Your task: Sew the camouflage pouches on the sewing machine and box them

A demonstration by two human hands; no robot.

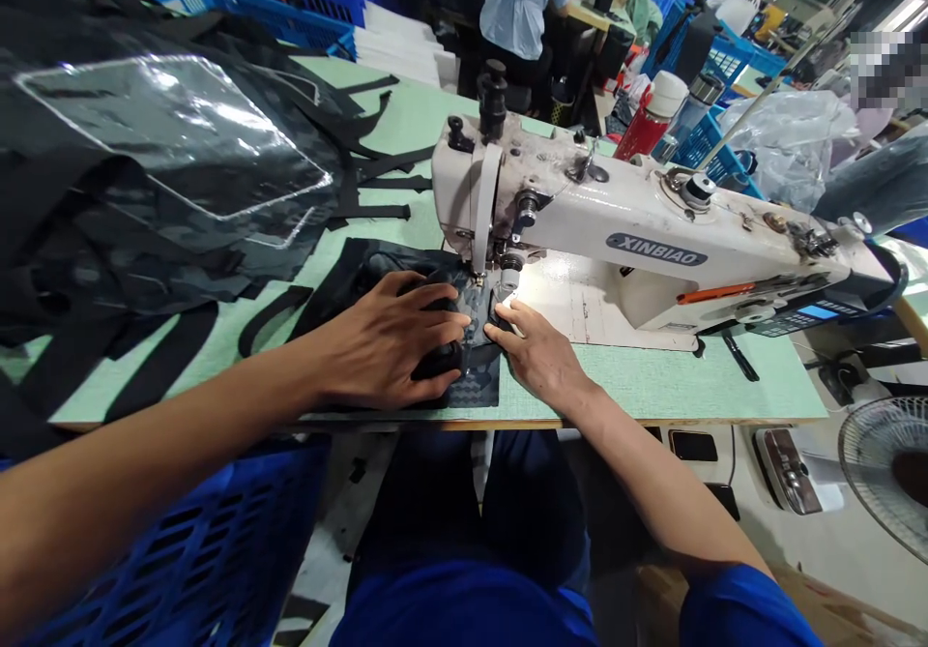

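Observation:
A dark camouflage fabric piece (pixel 475 391) lies on the table under the head of a white sewing machine (pixel 572 197), partly beneath the presser foot (pixel 478 279). My left hand (pixel 395 342) rests on it with fingers spread, just left of the needle area. Black bunched material (pixel 435 362) shows under those fingers. Right of the needle, my right hand (pixel 540 352) has its thumb and fingertips on a small dark strap-like piece (pixel 499 313) at the fabric's edge. The fingertips look closed on that piece. What lies under my left palm is hidden.
A heap of black bags with clear windows (pixel 195 134) and loose straps covers the table's left. A blue crate (pixel 195 541) stands below left. A black tool (pixel 739 357) lies right of the machine. A fan (pixel 888 473) stands at right. Another person (pixel 522 4) sits beyond.

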